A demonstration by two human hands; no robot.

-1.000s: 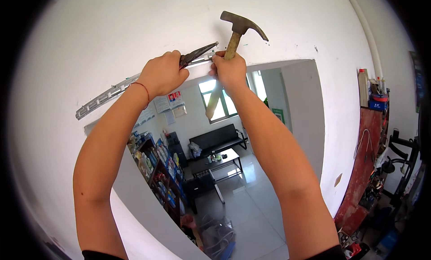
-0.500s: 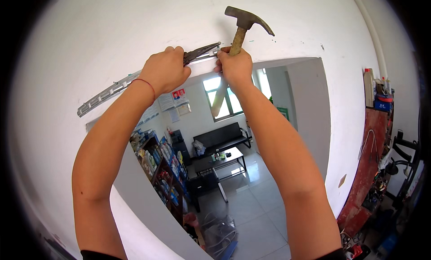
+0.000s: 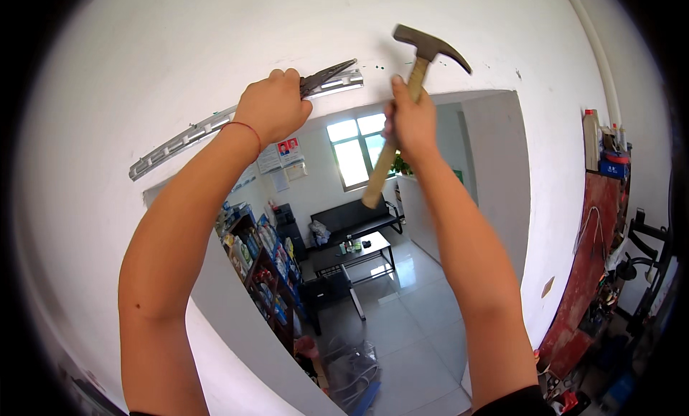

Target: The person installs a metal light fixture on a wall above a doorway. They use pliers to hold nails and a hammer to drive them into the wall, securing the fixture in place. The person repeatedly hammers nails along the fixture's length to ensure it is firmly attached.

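A slotted metal rail (image 3: 176, 147) lies along the white wall (image 3: 179, 57)

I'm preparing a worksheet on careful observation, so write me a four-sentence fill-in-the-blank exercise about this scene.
1. The person's ____ hand grips the dark metal claw hammer with a wooden handle.
2. The other hand holds dark metal pliers; the thin cord around its wrist is coloured ____.
3. The wall behind the long silver metal strip is painted ____.
4. In the picture, the bright window appears ____ the long black sofa.

Missing words: right; red; white; above.
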